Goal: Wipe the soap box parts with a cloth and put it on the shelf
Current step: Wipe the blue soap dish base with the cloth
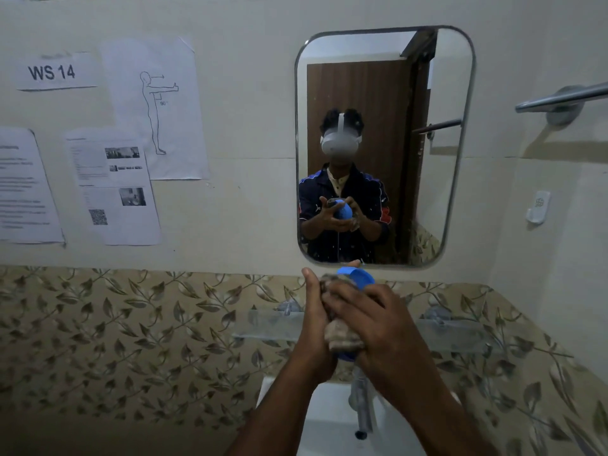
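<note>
A blue soap box part (357, 277) is held up in front of the wall, just below the mirror. My left hand (314, 315) grips it from the left side, fingers upright along its edge. My right hand (371, 319) covers it from the right and presses a brownish cloth (342, 337) against it, fingers curled over the cloth. Only the top rim and a bit of the blue bottom edge show; the rest is hidden by hands and cloth. A glass shelf (266, 327) is fixed to the wall behind my hands.
A mirror (385, 93) hangs above and shows a person in a headset holding the blue part. A white sink (332, 419) with a metal tap (360, 406) sits below. A towel bar (559, 98) is at upper right, papers (112, 185) on the left wall.
</note>
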A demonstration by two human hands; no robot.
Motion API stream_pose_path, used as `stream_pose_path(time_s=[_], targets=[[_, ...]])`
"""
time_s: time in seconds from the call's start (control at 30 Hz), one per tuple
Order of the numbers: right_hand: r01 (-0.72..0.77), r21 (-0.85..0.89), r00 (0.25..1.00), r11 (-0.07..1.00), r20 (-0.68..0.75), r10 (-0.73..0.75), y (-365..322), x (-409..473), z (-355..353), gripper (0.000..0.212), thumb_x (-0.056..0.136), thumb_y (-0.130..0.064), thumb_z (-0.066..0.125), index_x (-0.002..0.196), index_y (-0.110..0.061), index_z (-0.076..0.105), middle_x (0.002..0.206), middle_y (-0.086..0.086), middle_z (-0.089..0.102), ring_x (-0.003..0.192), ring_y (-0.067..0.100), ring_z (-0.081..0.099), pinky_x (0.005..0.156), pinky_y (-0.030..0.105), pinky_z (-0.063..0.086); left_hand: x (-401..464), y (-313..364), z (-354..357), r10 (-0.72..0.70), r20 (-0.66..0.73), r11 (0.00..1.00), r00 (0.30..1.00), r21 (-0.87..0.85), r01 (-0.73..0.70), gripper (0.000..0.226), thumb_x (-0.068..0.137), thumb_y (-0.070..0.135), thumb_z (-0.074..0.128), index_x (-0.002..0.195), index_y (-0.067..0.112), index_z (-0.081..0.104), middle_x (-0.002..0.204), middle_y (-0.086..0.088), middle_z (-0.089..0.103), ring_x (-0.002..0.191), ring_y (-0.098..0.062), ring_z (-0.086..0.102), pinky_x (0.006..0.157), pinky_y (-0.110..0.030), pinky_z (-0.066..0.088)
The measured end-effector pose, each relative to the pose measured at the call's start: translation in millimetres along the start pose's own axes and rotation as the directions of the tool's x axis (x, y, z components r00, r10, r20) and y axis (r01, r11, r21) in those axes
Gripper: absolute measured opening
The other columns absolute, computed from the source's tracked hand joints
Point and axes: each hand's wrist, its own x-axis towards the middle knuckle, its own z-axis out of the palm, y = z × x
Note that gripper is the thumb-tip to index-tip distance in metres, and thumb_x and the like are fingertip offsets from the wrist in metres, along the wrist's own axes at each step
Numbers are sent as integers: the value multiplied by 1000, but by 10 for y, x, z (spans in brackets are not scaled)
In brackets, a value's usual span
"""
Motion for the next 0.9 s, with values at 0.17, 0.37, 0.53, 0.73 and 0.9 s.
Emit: stream_pose_path(time_s=[0.17, 0.37, 0.53, 0.73, 0.9], targets=[[-223, 163, 971, 961, -50, 234, 205, 235, -82, 69, 72, 6, 55, 132, -28, 58, 135, -11, 58, 111, 13, 52, 96, 20, 42, -78, 11, 49, 22, 30, 980, 999, 199, -28, 68, 85, 65, 33, 124, 20, 66, 115, -7, 75, 107, -24, 71, 92, -38, 56], [-293, 331, 944, 897, -49, 326, 183, 193, -178, 57, 76, -11, 47, 129, -26, 62, 127, -10, 64, 118, 8, 56, 102, 21, 43, -68, 4, 0, 25, -20, 969, 999, 247, -20, 63, 87, 63, 39, 124, 21, 68, 118, -9, 73, 107, -28, 70, 88, -39, 56], [-144, 205, 989, 968, -3, 148, 130, 215, -219, 65, 72, 2, 56, 131, -26, 60, 134, -12, 59, 116, 8, 50, 100, 15, 37, -69, 18, 15, 16, -23, 967, 1000, 255, -10, 52, 92, 55, 41, 119, 21, 69, 114, -6, 75, 102, -20, 72, 81, -32, 56], [-382, 371, 904, 846, -40, 426, 119, 185, -233, 53, 80, -2, 50, 127, -23, 65, 116, -13, 69, 106, -1, 61, 92, 4, 43, -43, -1, -62, 55, -71, 978, 996, 205, -39, 58, 91, 64, 48, 122, 20, 70, 117, -19, 71, 106, -39, 67, 92, -51, 56], [-513, 438, 837, 738, 62, 544, 72, 94, -298, 50, 85, 7, 47, 119, -22, 69, 93, -24, 66, 87, -16, 60, 73, -3, 41, -36, 41, -145, 9, -52, 991, 999, 133, -2, 52, 92, 55, 39, 111, 19, 71, 86, -4, 77, 73, -19, 73, 65, -33, 60]])
